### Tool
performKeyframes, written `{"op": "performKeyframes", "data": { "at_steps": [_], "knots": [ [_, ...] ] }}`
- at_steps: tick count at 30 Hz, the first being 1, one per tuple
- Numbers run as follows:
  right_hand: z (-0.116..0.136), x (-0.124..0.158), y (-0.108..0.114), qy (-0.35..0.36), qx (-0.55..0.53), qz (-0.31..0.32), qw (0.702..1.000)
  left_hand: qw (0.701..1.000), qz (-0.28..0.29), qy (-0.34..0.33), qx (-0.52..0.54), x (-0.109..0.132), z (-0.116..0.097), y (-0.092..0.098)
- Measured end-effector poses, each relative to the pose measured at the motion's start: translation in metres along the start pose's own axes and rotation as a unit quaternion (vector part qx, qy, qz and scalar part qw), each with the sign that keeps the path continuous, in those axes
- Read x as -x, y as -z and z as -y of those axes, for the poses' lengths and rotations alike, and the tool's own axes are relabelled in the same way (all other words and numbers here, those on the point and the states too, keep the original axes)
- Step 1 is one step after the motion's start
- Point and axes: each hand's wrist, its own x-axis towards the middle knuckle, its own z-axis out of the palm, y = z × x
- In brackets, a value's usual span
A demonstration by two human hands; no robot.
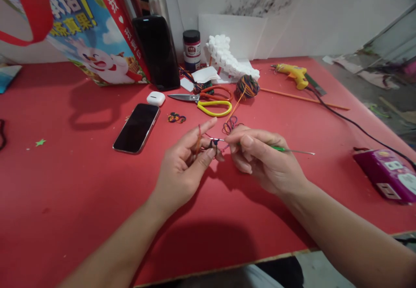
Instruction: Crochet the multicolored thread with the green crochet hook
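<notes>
Over the middle of the red table, my left hand (185,162) pinches a small dark piece of crochet (215,143) between thumb and fingers, with orange yarn looped over its raised index finger. My right hand (263,156) grips a crochet hook (278,148) with a green handle, like a pen. The hook's metal tip reaches left to the dark stitches; its other end sticks out to the right. Loose purple yarn (230,124) lies in loops just behind the hands. An orange strand runs from there to a multicoloured yarn ball (247,86).
Scissors (208,99) with orange and yellow handles lie behind my hands. To the left are a phone (137,127), a white earbud case (156,98) and a small crocheted piece (176,118). A glue gun (294,73) and a purple packet (386,175) are at right.
</notes>
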Motion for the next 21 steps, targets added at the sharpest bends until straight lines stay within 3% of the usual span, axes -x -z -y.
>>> {"op": "performKeyframes", "data": {
  "at_steps": [9,14,21],
  "knots": [
    [-0.0013,0.0011,0.0022,-0.016,0.021,0.004,1.0,0.999,0.022,0.005,0.043,0.0037,0.0007,0.0047],
    [-0.0012,0.0017,0.0025,-0.006,0.035,0.01,0.999,0.999,-0.039,-0.002,-0.032,0.0031,0.0006,0.0042],
    [0.0,0.0027,0.0017,0.016,0.048,0.013,0.999,0.993,-0.075,-0.023,-0.084,0.0004,-0.0007,0.003]
  ]
}}
